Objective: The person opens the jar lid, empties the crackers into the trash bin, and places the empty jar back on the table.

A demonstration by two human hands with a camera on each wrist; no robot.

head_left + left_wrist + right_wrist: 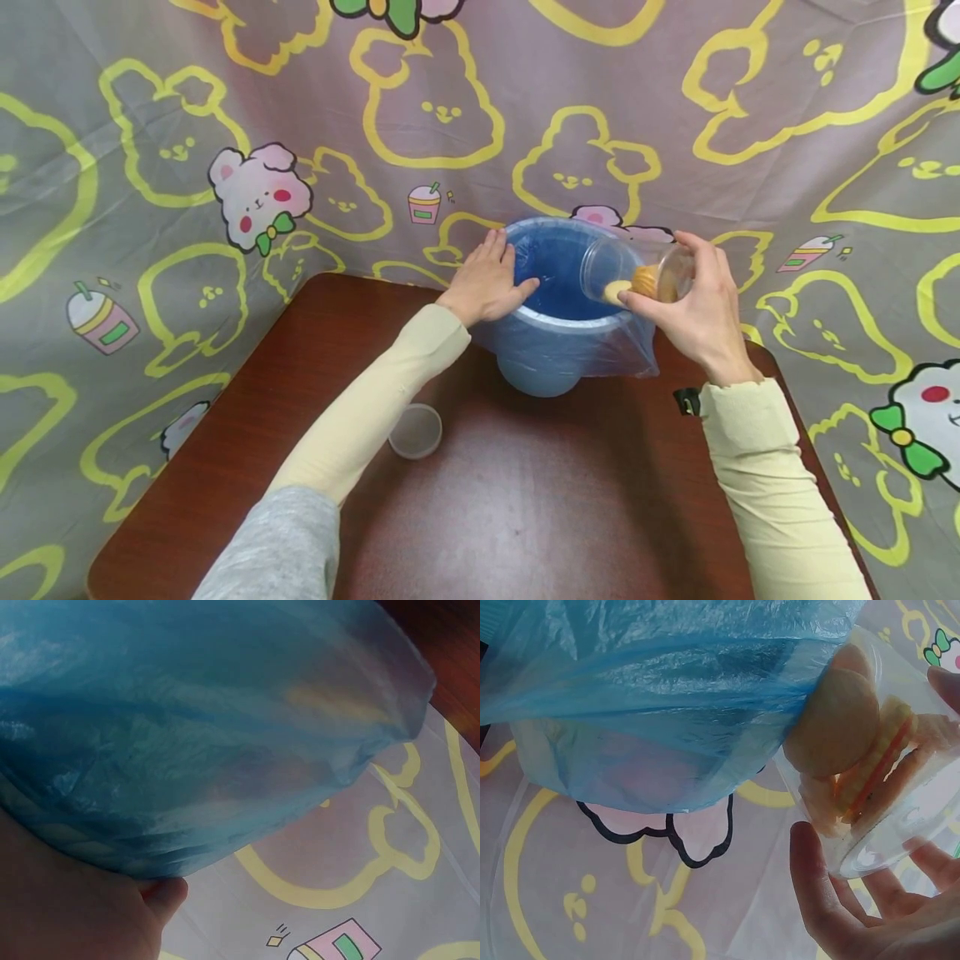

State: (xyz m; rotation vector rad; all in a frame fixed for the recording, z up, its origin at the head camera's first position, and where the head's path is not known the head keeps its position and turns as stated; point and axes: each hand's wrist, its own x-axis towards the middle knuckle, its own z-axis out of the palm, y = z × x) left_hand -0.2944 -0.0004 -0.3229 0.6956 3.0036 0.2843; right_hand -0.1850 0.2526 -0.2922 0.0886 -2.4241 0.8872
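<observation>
A blue bin (538,379) stands upright on the table, lined with a thin blue plastic bag (626,357) folded over its rim. My left hand (483,279) rests on the left side of the rim, fingers straight and thumb reaching over the opening. Over the right side of the rim, my right hand (701,300) holds a clear plastic cup (855,859) tipped sideways, its mouth towards the bin. Inside the cup are several biscuits, among them a round pale biscuit (836,724) near the mouth and a ridged, sandwich-like biscuit (874,765).
A round translucent lid (415,432) lies on the brown table (517,517), beside my left forearm. Near my right wrist is a small black object (686,402). A patterned cloth (300,100) with cartoon bears hangs close behind the table and along its sides.
</observation>
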